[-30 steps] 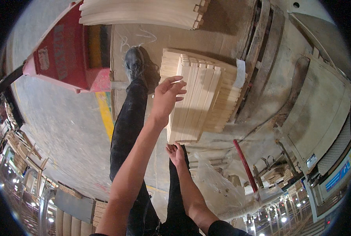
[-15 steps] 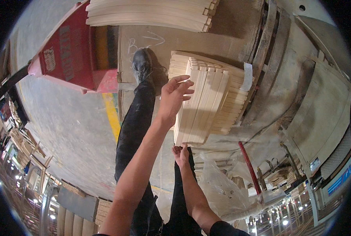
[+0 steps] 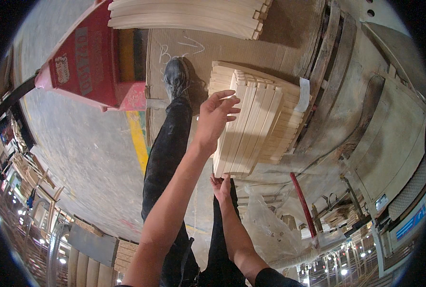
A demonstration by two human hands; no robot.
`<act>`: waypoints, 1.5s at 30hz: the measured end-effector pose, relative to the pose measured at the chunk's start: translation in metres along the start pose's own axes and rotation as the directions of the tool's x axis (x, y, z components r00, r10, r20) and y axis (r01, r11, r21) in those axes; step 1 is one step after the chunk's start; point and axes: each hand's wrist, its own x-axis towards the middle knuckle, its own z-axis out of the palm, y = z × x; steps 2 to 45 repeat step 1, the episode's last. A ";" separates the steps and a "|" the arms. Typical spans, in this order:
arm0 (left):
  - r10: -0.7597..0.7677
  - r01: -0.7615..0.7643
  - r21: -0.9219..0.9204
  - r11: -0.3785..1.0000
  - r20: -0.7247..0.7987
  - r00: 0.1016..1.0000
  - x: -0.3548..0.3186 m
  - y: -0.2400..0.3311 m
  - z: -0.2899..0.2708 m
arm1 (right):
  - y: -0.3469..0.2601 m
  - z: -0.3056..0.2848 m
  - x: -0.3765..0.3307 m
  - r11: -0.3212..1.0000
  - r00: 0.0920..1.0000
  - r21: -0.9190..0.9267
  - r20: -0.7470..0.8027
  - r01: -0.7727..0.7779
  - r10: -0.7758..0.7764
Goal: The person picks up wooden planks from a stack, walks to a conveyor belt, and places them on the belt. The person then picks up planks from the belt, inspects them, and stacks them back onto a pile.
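A stack of pale wooden slats [image 3: 251, 124] lies lengthwise in front of me, on top of a wider layer of similar slats [image 3: 284, 129] set crosswise. Beside the stack's left edge is my left hand [image 3: 216, 115], its fingers apart and half bent, with nothing in them; the tips reach toward the upper slats. At the near end of the stack, my right hand [image 3: 221, 186] has its fingers and thumb spread, with the tips at the slat ends. The underside of the stack is hidden.
Another slat pile [image 3: 189, 19] lies at the far side on brown cardboard [image 3: 280, 52]. My shoe [image 3: 176, 76] stands on the cardboard, left of the stack. A red metal stand [image 3: 86, 67] is at left, pallet boards [image 3: 334, 62] at right. Clear plastic sheeting [image 3: 270, 225] hangs near my right leg.
Both hands keep nearly the same places at the slat stack. The whole view has shifted slightly, putting the stack a little further right.
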 end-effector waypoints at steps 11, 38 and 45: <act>-0.001 0.001 0.000 1.000 -0.001 1.000 0.000 0.000 0.000 | 0.000 0.001 0.000 1.000 1.000 0.000 0.000 -0.001 0.001; -0.001 0.001 0.000 1.000 -0.001 1.000 0.000 0.000 0.000 | 0.000 0.001 0.000 1.000 1.000 0.000 0.000 -0.001 0.001; -0.001 0.001 0.000 1.000 -0.001 1.000 0.000 0.000 0.000 | 0.000 0.001 0.000 1.000 1.000 0.000 0.000 -0.001 0.001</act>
